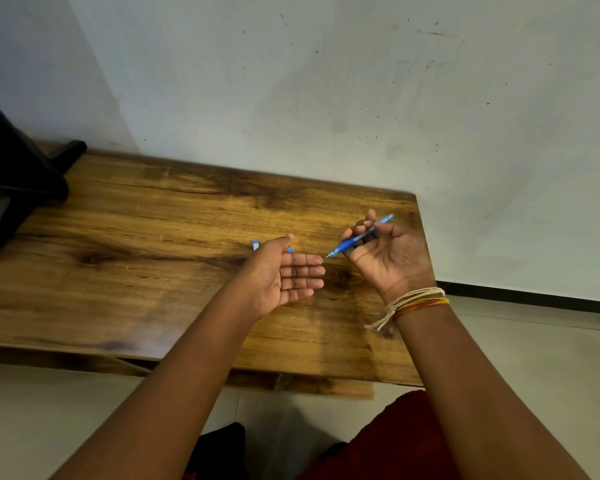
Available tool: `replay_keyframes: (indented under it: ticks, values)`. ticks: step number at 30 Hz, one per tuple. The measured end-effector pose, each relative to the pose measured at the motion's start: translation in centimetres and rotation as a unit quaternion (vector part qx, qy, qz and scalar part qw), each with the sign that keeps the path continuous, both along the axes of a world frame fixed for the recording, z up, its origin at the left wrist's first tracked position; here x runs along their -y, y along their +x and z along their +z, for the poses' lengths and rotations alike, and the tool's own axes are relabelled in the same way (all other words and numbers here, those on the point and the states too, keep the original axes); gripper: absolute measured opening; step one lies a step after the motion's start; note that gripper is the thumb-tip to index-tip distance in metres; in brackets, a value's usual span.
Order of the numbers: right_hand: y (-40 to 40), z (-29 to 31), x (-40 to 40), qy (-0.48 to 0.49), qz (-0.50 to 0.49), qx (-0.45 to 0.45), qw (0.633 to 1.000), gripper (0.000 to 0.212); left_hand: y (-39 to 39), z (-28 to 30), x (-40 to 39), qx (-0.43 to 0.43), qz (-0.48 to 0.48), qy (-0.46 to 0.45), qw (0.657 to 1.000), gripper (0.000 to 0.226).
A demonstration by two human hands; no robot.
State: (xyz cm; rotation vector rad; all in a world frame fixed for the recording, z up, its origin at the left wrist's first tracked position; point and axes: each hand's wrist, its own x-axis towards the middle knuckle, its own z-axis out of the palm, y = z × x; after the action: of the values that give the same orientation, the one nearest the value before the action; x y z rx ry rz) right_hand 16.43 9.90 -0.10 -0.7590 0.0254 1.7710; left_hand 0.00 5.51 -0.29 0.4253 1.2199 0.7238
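**A:** Where is the pen just now?

**B:** The blue pen [347, 244] is up off the desk [153, 220], over its right end. The right grip [385, 258] has it: fingers and thumb curl round the middle of the barrel, palm turned up, with threads [420, 301] round the wrist. The tip points left, just short of the fingertips of the left grip [284, 275].

**A:** And the left one?

**B:** It is spread flat, palm up, with the thumb raised and nothing lying in it. A small blue piece [255, 244] shows past its far edge. It could be a cap or a second pen, and I cannot tell whether it lies on the desk or touches the hand.

**A:** So which step is this?

**B:** I'd judge it a pass from right to left, or the pen being brought to that blue piece, not yet done.

**A:** What does the next move need?

**B:** A short move left until the barrel lies across the open palm. The left fingers should close before the right ones let go, or the pen may roll off.
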Motion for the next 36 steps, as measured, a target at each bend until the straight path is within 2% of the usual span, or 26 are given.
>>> replay_keyframes:
  ticks: [3, 7, 9, 14, 16, 20, 24, 27, 34, 35, 36]
  values:
    - [-0.6, -0.2, -0.3, -0.019, 0.023, 0.025, 0.999, 0.027, -0.4, 0.1, 0.1, -0.074, -0.007, 0.02, 0.997, 0.043]
    - [-1.2, -0.8, -0.6, -0.033, 0.051, 0.14, 0.988, 0.013, -1.3, -0.1, 0.0, -0.211, 0.022, 0.066, 0.975, 0.015]
    - [-1.6, -1.2, -0.5, -0.047, 0.067, 0.21, 0.974, 0.005, -2.3, -0.4, -0.2, -0.261, 0.041, 0.082, 0.961, 0.014]
    - [-1.9, -1.8, -0.2, -0.044, 0.095, 0.463, 0.88, 0.017, -4.7, -1.3, -0.6, -0.382, 0.064, 0.1, 0.917, 0.018]
    - [-2.3, -2.0, -0.2, -0.026, 0.093, 0.526, 0.845, 0.022, -5.2, -1.5, -0.5, -0.413, 0.071, 0.098, 0.903, 0.015]
    - [-2.8, -2.3, -0.1, -0.005, 0.109, 0.628, 0.771, 0.018, -5.1, -1.4, -0.2, -0.454, 0.058, 0.113, 0.882, 0.018]
    - [-3.1, -2.2, 0.2, 0.025, 0.127, 0.683, 0.719, 0.016, -4.2, -1.4, 0.1, -0.469, 0.041, 0.145, 0.87, 0.029]
    - [-3.0, -2.0, 0.2, 0.023, 0.133, 0.682, 0.718, 0.019, -3.6, -1.6, 0.3, -0.491, 0.035, 0.158, 0.856, 0.025]
    - [-2.1, -1.9, -0.4, -0.019, 0.127, 0.647, 0.752, 0.014, -3.4, -2.0, 0.1, -0.528, 0.028, 0.137, 0.838, 0.021]
    - [-1.9, -1.9, -0.5, -0.018, 0.123, 0.659, 0.742, 0.014, -3.4, -1.9, 0.1, -0.528, 0.028, 0.134, 0.838, 0.02]
    - [-1.8, -1.9, -0.6, -0.012, 0.117, 0.688, 0.716, 0.014, -3.5, -1.8, 0.2, -0.527, 0.026, 0.132, 0.839, 0.019]
